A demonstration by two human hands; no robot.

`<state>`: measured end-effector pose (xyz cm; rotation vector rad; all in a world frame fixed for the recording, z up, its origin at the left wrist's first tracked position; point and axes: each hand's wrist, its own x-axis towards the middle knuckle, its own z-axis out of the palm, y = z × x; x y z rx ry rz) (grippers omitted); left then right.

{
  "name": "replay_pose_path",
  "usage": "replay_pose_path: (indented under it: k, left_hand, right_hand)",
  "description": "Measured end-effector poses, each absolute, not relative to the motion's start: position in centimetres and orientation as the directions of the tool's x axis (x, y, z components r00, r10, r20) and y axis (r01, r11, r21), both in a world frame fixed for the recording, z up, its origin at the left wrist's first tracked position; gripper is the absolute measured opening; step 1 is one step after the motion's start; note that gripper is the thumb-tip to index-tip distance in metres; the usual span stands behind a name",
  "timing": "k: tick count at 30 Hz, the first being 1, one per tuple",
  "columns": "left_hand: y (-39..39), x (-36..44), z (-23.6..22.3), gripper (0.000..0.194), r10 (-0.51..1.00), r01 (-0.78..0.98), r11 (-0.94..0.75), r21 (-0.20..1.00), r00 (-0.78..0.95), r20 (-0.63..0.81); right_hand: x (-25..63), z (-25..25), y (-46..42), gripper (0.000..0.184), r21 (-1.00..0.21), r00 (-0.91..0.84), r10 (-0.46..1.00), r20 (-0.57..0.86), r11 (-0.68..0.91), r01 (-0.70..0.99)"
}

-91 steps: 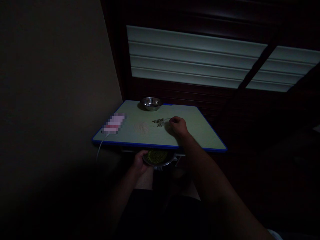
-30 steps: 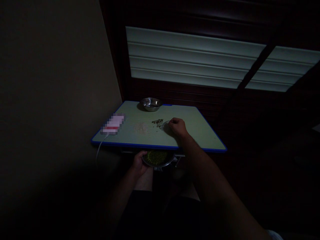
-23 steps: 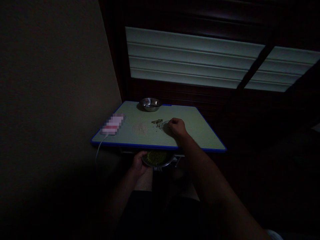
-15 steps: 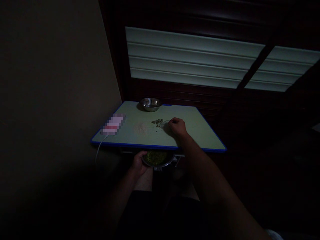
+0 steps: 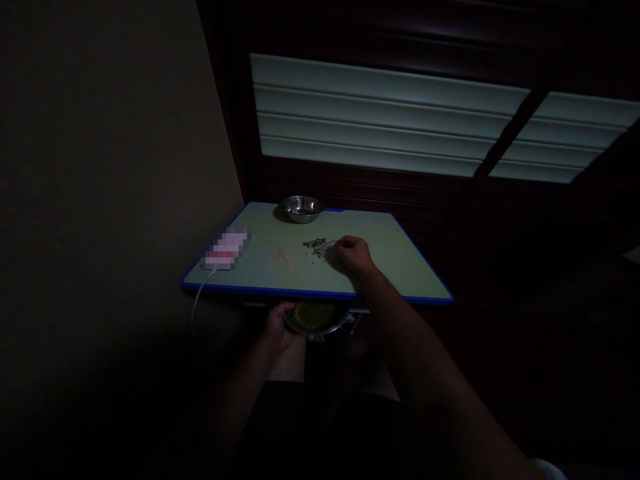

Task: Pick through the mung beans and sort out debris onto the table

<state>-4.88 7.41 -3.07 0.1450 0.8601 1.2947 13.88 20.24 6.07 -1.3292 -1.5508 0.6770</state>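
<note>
My left hand (image 5: 280, 320) grips the rim of a metal bowl (image 5: 323, 331) under the table's near edge. Small green beans or grains (image 5: 313, 315) fill much of that bowl, and part of it is hidden by the tabletop. Over the table, the fingers of my right hand (image 5: 353, 253) are pinched together at the right of a small pile of dark bits (image 5: 316, 247). A faint, pale, thin shape shows at the fingertips, too dim to name. Left of the pile lies a patch of pale, fine crumbs (image 5: 284, 257).
The pale green table (image 5: 400, 267) has a blue edge. A second metal bowl (image 5: 301, 209) stands at its back. On the left lies a blurred-out phone (image 5: 226, 249) with a white cable (image 5: 199, 297) hanging over the edge. A wall (image 5: 125, 133) rises at the left, dark panelled doors (image 5: 380, 120) behind.
My right hand has shifted very slightly left, towards the dark bits. My left hand and the bowl it holds have stayed in place.
</note>
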Motion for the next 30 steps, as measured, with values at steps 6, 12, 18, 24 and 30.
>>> replay_pose_path:
  k: [6, 12, 18, 24, 30]
  left_hand:
    - [7.4, -4.8, -2.9, 0.019, 0.884, -0.767, 0.31, 0.562, 0.015, -0.467]
    - [7.4, -4.8, -2.8, 0.023, 0.88, -0.772, 0.314, 0.553, 0.018, -0.474]
    - [7.4, -4.9, -2.9, 0.02, 0.883, -0.762, 0.313, 0.566, 0.014, -0.469]
    - [7.4, -4.8, -2.9, 0.018, 0.885, -0.766, 0.307, 0.564, 0.011, -0.466]
    - [7.3, -4.8, -2.6, 0.017, 0.883, -0.767, 0.31, 0.562, 0.013, -0.469]
  right_hand:
    - [13.9, 6.3, 20.1, 0.014, -0.865, 0.028, 0.953, 0.302, 0.262, 0.427]
    - [13.7, 6.4, 19.8, 0.014, -0.882, 0.006, 0.957, 0.289, 0.263, 0.391]
    - [13.6, 6.5, 19.6, 0.014, -0.899, -0.008, 0.961, 0.278, 0.263, 0.349]
    - [13.4, 6.8, 19.1, 0.017, -0.935, -0.046, 0.976, 0.211, 0.216, 0.28]
    - [13.5, 6.6, 19.4, 0.015, -0.941, -0.032, 0.976, 0.215, 0.216, 0.262]
